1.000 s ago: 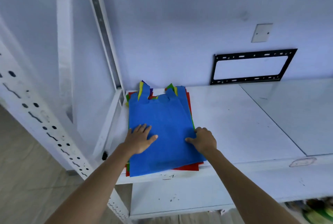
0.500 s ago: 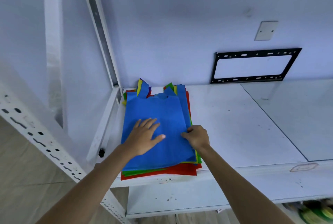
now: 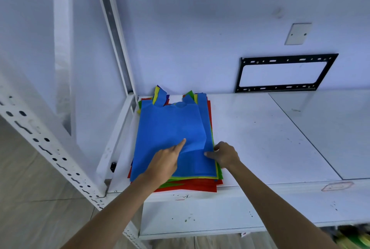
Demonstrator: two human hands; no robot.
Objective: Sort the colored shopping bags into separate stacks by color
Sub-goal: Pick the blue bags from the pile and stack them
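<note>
- The mixed pile of bags (image 3: 174,182) lies at the left end of the white surface (image 3: 260,138), close to its front edge and near the back wall. All colours are in one pile, so in my judgement the sorting is only at its beginning.
- On top is a blue bag (image 3: 170,126), with a second blue bag (image 3: 200,164) directly under it. Below them, yellow, green and red edges show at the front and right side of the pile.
- The step in hand seems to be to separate the top blue bag from the one under it.
- To do this well, I think the right hand should take only one layer at the right edge, because the thin fabric of two bags can easily cling together.
- The bag should be lifted slowly while the rest of the pile is pressed down, so that the pile does not slide toward the front edge.
- The bare part of the surface to the right gives room for the new stacks.
- The left hand (image 3: 168,158) lies on the blue bag with fingers straight and together, pointing toward the back right; it holds nothing.
- The right hand (image 3: 224,155) is at the right edge of the pile, fingers curled, and its thumb pinches the blue fabric there.
</note>
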